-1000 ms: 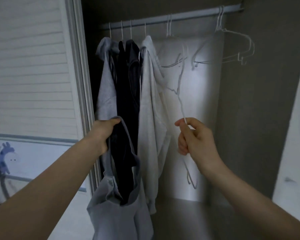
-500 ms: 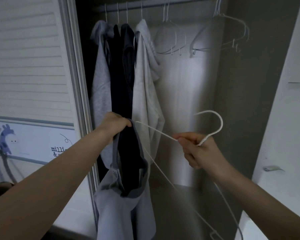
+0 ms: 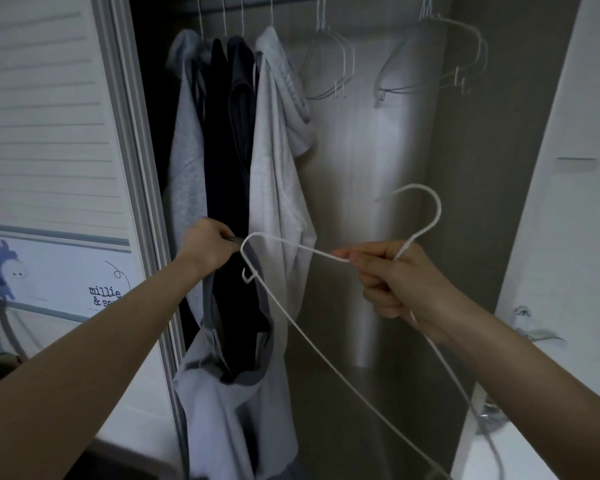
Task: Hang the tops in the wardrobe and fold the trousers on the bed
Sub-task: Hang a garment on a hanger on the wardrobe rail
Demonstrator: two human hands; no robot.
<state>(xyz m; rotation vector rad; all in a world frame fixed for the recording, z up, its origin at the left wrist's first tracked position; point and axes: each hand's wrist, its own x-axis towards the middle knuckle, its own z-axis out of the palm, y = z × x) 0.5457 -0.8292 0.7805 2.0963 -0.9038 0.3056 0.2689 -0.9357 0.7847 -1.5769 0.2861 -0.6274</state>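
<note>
Hanging tops was the step: my left hand [image 3: 210,245] gripped the pale grey cotton top [image 3: 236,407] before the wardrobe, my right hand [image 3: 392,278] pinched a white wire hanger [image 3: 293,322]. Threading it into the collar seemed next.

A dim room, lit unevenly: a bright patch falls on the pale wood-grain back panel [image 3: 368,188] at the centre of the frame, while the darker side panel [image 3: 492,140] stands in shade to its right. At left, a white louvred sliding door [image 3: 45,109] in a grey frame carries a cartoon sticker [image 3: 0,268] and lettering near its lower edge. A white surface [image 3: 568,216] fills the right edge.
</note>
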